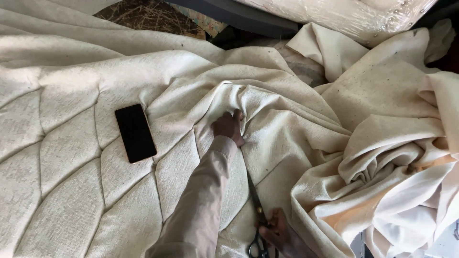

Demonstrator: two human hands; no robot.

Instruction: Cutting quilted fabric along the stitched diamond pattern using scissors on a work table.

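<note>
Left hand [229, 126] clenched on cream fabric [267, 119]; right hand [282, 234] gripping scissors [256, 200].

- Soft, even daylight; cream fabric [287, 124] well exposed.
- Gentle shadows lie in the folds.
- Mild glare on plastic wrap [354, 16], top right.
- Focus sharp; slight wide-angle bending at edges.

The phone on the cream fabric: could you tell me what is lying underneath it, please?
The black phone lies face up on cream fabric stitched into quilted panels. Whatever the fabric covers beneath cannot be seen. The left hand presses folds nearby; the right hand holds scissors.
</note>
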